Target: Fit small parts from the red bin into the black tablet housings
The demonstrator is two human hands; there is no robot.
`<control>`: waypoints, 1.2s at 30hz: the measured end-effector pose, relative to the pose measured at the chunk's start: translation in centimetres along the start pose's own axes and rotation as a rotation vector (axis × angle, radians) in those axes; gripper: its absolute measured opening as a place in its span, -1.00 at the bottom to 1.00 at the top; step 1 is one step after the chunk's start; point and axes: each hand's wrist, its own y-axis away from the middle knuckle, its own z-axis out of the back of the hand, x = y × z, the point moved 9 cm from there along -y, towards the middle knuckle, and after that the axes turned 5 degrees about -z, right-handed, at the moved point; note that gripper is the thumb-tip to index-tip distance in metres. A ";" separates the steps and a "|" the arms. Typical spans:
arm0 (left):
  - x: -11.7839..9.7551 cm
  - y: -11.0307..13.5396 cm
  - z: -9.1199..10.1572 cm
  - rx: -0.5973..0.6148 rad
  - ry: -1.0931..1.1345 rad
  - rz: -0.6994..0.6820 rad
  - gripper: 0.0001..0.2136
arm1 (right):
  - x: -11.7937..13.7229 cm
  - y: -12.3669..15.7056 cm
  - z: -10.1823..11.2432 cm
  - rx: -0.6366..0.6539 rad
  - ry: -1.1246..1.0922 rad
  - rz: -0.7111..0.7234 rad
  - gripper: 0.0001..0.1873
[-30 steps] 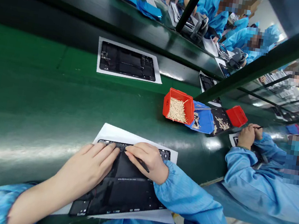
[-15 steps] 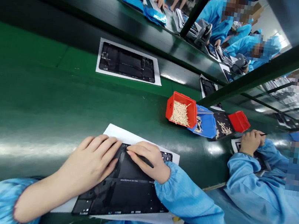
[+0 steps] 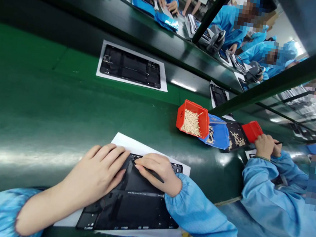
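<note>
An opened tablet housing with black inner parts lies on white paper in front of me. My left hand rests flat over its upper left edge, thumb on the black surface, steadying it. Near the top edge, my right hand pinches what looks like a slim black tool, mostly hidden by the fingers and palm. The fingertips of both hands are close together at the housing's upper edge. Whatever small part lies under the right fingertips cannot be made out.
Beyond lies another tablet housing on paper. A red bin of small pale strips stands beside a blue bin, a black tray and another red bin. A co-worker's sleeve is at right; a green post slants above.
The camera view has shifted slightly. Both my hands hold nearly the same place on the tablet housing. The co-worker's hands at right have moved a little toward the red bin.
</note>
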 end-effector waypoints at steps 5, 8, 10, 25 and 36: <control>2.2 -0.4 -1.0 0.052 0.210 0.024 -0.74 | -0.9 -0.3 0.1 -0.092 -0.080 -0.059 -0.85; 3.1 -0.9 -1.6 0.071 0.253 0.015 -0.74 | -1.2 -0.7 -0.3 -0.109 -0.097 -0.070 -0.85; 3.2 -1.3 -1.7 0.070 0.242 -0.014 -0.74 | -1.2 -0.9 -0.5 -0.091 -0.091 -0.069 -0.85; 1.7 -2.2 -0.4 0.021 0.096 -0.203 -0.85 | -1.5 -1.2 0.1 -0.150 -0.097 -0.123 -0.85; 1.9 -2.2 -0.5 0.015 0.108 -0.177 -0.84 | -1.3 -1.1 -0.1 -0.124 -0.122 -0.090 -0.87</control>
